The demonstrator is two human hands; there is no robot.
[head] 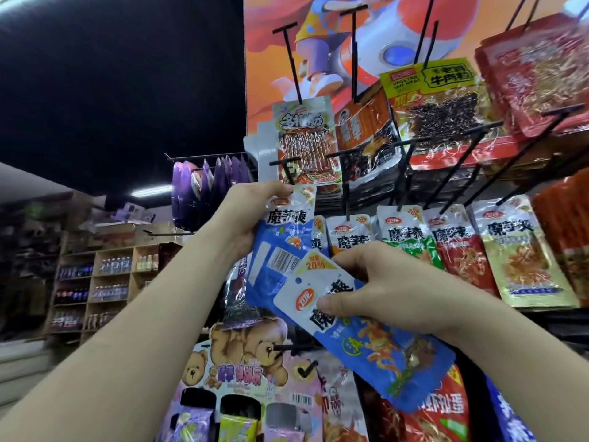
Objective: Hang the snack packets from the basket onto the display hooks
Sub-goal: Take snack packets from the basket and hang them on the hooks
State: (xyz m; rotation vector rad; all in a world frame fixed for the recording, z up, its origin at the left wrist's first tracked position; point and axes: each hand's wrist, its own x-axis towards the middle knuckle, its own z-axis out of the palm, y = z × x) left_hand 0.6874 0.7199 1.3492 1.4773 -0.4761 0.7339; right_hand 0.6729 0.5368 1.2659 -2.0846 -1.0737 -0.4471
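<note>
Shop shelving of wood [105,282] with rows of drink bottles is seen far left, and an orange cartoon poster [334,100] is mounted above a rack of black display hooks [446,177]. A blue snack packet [280,250] is gripped at its white top edge by the left hand [245,215], fingers curled over it, just below the T-shaped tip of one hook [287,162]. A second blue packet [392,355], tilted down to the right, is pinched at its white header by the right hand [376,282], thumb pressed on the front. To the right, green [411,247], red [459,253] and gold [522,253] packets are hung in a row. A bear-printed card [242,355] is seen lower down.
</note>
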